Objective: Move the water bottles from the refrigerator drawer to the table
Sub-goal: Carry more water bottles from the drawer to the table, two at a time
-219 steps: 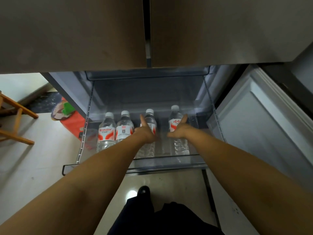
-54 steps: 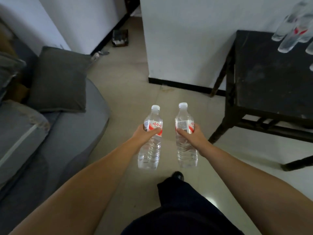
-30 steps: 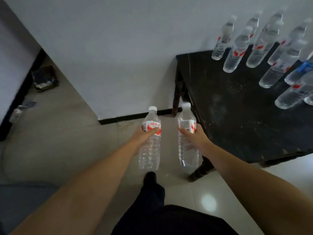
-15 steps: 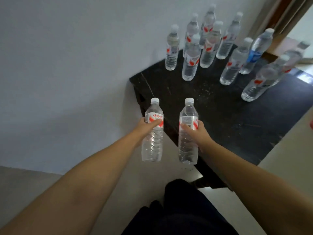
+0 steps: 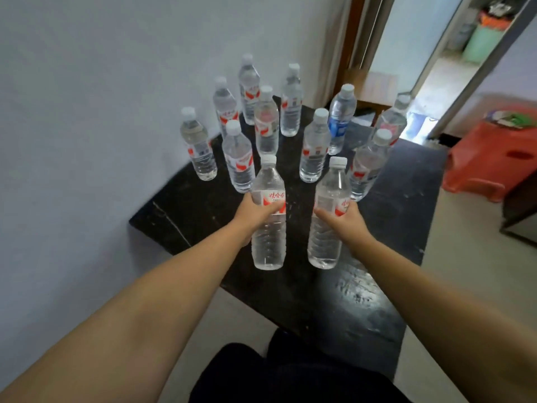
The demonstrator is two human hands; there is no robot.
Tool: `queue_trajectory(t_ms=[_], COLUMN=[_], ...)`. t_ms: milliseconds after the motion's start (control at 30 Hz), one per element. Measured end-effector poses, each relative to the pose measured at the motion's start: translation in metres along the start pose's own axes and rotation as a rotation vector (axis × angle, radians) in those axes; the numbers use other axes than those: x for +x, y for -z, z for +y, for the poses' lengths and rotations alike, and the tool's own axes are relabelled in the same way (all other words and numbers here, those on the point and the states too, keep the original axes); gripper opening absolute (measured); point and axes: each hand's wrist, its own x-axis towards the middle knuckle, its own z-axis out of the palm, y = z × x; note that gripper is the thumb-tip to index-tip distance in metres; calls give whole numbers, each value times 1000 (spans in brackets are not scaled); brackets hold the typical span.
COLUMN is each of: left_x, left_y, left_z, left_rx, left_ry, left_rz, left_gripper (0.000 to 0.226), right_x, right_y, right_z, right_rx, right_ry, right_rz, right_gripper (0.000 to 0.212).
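Note:
My left hand point(image 5: 252, 215) grips a clear water bottle point(image 5: 268, 228) with a red-and-white label, held upright above the black table point(image 5: 386, 216). My right hand point(image 5: 344, 223) grips a second bottle point(image 5: 327, 237) of the same kind, also upright over the table. Both bottles hang above the table's near half, side by side. Several more water bottles point(image 5: 239, 161) stand on the far part of the table, among them one with a blue label point(image 5: 339, 120). The refrigerator drawer is out of view.
A white wall point(image 5: 87, 112) borders the table on the left. A red plastic stool point(image 5: 494, 158) stands to the right on the tiled floor. An open doorway point(image 5: 430, 68) lies behind the table. My dark-clothed legs point(image 5: 290, 370) are at the bottom.
I have turned and stepped up to the table. Both held bottles have moved from beside its corner to above its top, and the standing bottles are now right in front.

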Motion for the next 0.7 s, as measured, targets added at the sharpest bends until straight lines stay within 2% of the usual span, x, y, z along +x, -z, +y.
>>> queue_trajectory(t_ms=[67, 133, 333, 500, 700], left_x=[15, 28, 42, 50, 53], left_y=[-12, -23, -48, -42, -31], left_z=[17, 29, 39, 23, 15], left_rx=[32, 85, 149, 190, 259], left_ry=[-79, -157, -275, -301, -307], left_rz=[-23, -46, -20, -48, -103], left_gripper=[62, 67, 75, 69, 75], right_x=[7, 13, 21, 14, 15], right_y=[8, 12, 4, -6, -5], right_z=[-5, -5, 7, 22, 27], right_rx=[10, 33, 171, 176, 115], right_ry=[22, 40, 67, 65, 62], right_rz=[64, 154, 356, 379, 388], right_gripper=[83, 72, 73, 71, 76])
